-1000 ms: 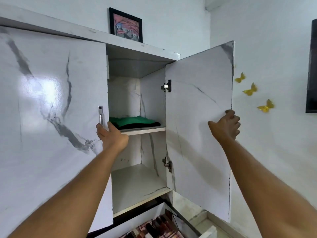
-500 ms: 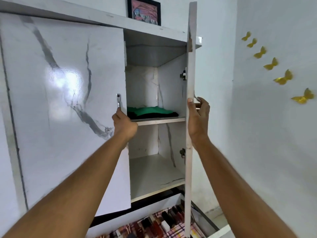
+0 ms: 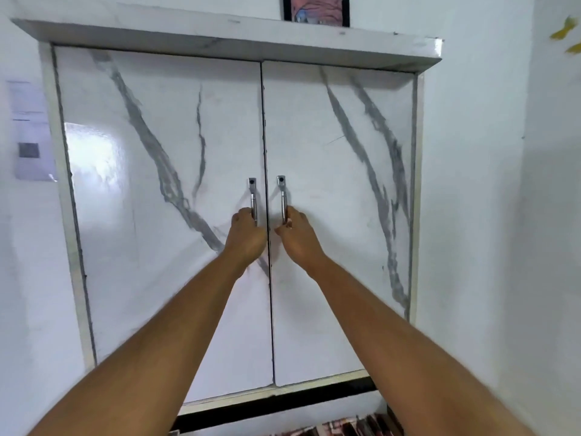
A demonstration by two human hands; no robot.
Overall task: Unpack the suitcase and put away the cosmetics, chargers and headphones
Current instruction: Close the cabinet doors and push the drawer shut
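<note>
A white marble-pattern wall cabinet fills the view, and both its doors stand closed: the left door point(image 3: 163, 215) and the right door point(image 3: 342, 215). My left hand point(image 3: 246, 236) grips the lower part of the left metal handle point(image 3: 253, 196). My right hand point(image 3: 297, 236) grips the lower part of the right metal handle point(image 3: 282, 196). The shelves inside are hidden. Below the cabinet, at the bottom edge, several cosmetics point(image 3: 355, 427) lie in an open drawer.
A framed picture point(image 3: 316, 11) stands on the cabinet's top ledge. A paper sheet point(image 3: 30, 130) is stuck to the wall at the left. Yellow butterfly decorations point(image 3: 566, 34) hang on the wall at the right.
The right cabinet door has swung shut. My right hand moved from the door's edge to its handle, and my left hand now grips the left handle. The view has turned to face the cabinet squarely.
</note>
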